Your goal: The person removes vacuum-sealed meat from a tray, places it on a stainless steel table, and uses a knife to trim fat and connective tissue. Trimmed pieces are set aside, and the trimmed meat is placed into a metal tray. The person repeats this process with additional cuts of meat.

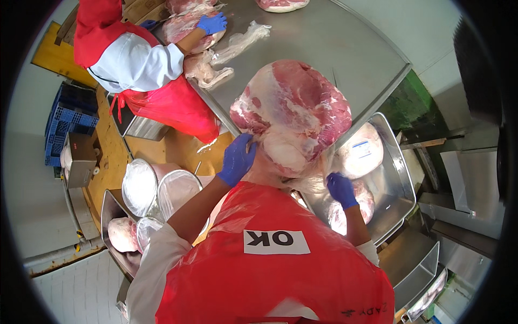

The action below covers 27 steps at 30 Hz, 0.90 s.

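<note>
A large pink cut of raw meat (294, 102), pale with fat on its near end, rests at the front edge of the steel table. Clear plastic wrap (307, 183) hangs from its near side, over the edge and in front of my red apron. My left hand (238, 159), in a blue glove, is closed on the wrap at the meat's left. To the right of the meat, my right hand (341, 190), also blue-gloved, pinches the wrap's other side. The fingertips of both hands are partly hidden.
A steel tub (396, 167) on the right holds wrapped meat (360, 151). Bag-lined bins (141, 186) and another steel tub (116, 208) stand at left. Across the steel table (302, 32), a co-worker (143, 65) handles meat beside a crumpled plastic bag (243, 43).
</note>
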Each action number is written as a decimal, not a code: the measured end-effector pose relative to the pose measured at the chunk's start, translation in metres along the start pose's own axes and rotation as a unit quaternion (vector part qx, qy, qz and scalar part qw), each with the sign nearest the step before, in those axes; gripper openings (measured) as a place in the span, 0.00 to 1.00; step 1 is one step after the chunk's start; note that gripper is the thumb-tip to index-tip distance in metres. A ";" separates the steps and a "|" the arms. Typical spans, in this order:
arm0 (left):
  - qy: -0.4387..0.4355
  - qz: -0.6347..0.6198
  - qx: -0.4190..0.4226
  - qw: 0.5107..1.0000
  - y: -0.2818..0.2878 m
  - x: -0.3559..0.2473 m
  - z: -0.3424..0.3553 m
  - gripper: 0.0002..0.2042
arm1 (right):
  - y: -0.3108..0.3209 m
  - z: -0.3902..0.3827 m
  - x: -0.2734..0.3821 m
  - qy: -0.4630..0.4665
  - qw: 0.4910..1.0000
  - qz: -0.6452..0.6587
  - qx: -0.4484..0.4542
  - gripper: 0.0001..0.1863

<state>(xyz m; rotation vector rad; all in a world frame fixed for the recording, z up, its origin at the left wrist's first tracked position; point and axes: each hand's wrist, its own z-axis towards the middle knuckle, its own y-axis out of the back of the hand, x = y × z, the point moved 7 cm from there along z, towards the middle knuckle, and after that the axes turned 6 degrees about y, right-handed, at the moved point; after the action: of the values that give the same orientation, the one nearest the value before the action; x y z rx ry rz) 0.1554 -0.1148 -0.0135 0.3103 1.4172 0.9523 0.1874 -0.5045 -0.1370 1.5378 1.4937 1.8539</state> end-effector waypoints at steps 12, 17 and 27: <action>0.321 -0.546 0.159 0.757 -0.074 0.107 -0.005 0.06 | 0.108 0.122 0.171 0.181 0.942 -0.146 -0.243 0.29; 0.359 -0.666 0.222 0.615 -0.074 0.094 -0.014 0.08 | 0.123 0.163 0.134 0.125 0.955 -0.150 -0.222 0.30; 0.049 0.004 0.171 0.984 0.004 -0.024 -0.005 0.16 | 0.057 0.113 0.234 0.201 0.965 -0.156 -0.057 0.51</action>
<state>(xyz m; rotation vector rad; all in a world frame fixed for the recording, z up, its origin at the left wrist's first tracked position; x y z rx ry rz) 0.1523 -0.1314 0.0047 0.5289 1.6723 0.7353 0.2159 -0.2936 0.0227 0.8427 1.6458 2.0909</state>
